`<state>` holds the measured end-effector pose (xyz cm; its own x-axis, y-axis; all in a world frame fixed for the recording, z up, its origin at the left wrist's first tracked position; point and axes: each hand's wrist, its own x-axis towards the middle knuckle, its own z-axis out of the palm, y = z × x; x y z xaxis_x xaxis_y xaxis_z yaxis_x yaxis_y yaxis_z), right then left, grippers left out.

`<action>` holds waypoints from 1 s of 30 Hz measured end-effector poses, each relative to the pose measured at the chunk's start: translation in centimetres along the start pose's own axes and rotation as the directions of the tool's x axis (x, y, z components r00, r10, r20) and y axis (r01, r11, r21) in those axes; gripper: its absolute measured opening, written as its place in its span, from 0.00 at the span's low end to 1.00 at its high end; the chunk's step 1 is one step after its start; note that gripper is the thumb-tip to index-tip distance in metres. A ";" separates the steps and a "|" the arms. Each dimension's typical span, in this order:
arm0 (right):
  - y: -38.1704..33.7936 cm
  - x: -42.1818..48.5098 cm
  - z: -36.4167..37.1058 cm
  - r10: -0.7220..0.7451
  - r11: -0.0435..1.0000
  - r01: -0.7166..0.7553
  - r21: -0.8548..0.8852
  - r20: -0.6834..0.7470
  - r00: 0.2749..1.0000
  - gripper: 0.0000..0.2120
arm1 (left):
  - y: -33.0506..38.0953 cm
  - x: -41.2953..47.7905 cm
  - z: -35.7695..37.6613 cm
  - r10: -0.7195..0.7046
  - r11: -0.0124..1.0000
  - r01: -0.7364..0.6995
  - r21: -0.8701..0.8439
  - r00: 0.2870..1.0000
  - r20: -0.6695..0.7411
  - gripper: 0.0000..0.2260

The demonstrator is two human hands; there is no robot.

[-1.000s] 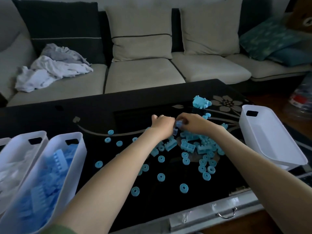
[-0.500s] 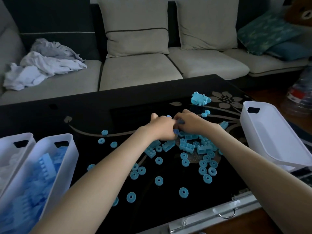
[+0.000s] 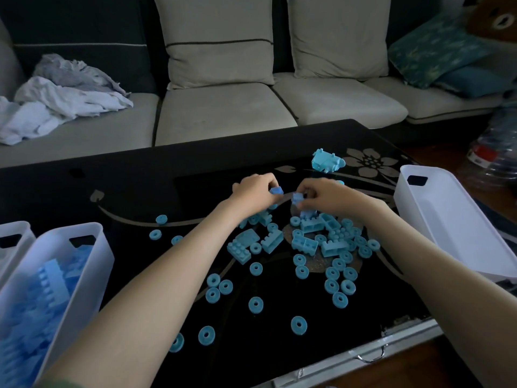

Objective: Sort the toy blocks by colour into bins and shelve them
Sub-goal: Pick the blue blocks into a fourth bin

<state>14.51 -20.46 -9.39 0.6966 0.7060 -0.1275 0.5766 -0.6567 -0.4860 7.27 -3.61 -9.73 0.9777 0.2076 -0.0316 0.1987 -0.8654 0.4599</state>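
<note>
Left hand [image 3: 256, 193] curled, pinching small blue block [image 3: 277, 190]. Right hand [image 3: 327, 196] curled, pinching second blue block [image 3: 297, 198]. Both held just above counter [image 3: 140, 191], at far side of block pile [image 3: 307, 242], narrow gap between them.

Likely step: picking blue pieces for binning.
- Keep pinch firm on block sides.
- Lift clear of pile before travel.
- Deliver to part-filled blue bin [image 3: 103, 264], near left, not to empty bin [image 3: 447, 219] at right.
- Keep forearms off loose rings [image 3: 256, 305].

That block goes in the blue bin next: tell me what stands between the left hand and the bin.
Nothing visible does. The left hand pinches a small blue block; between it and the bin of blue blocks only flat rings lie on the table, likely low enough to clear.
</note>
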 end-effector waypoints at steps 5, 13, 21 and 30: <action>-1.0 -0.6 0.3 -0.007 0.997 0.014 -0.073 0.088 0.996 0.08 | 0.8 0.0 1.2 0.040 0.998 -0.038 0.041 0.998 -0.045 0.08; -1.2 -1.1 0.4 0.049 0.994 -0.048 0.103 -0.002 0.999 0.08 | 0.7 -1.2 0.9 -0.018 1.000 0.019 0.007 0.988 -0.151 0.12; -2.0 -1.9 2.1 0.076 0.980 -0.044 0.194 -0.161 0.984 0.08 | 0.7 -5.3 -0.3 -0.126 0.967 0.087 -0.238 0.980 -0.152 0.09; -4.0 -3.4 0.6 0.190 0.926 -0.038 0.376 -0.376 0.907 0.08 | -0.4 -10.8 -3.9 -0.187 0.928 0.116 -0.354 0.967 -0.173 0.10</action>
<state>9.59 -20.03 -7.47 0.9018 0.4158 0.1174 0.3469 -0.5348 -0.7705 -3.68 -3.77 -6.12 0.8965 0.4415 0.0368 0.2739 -0.6178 0.7371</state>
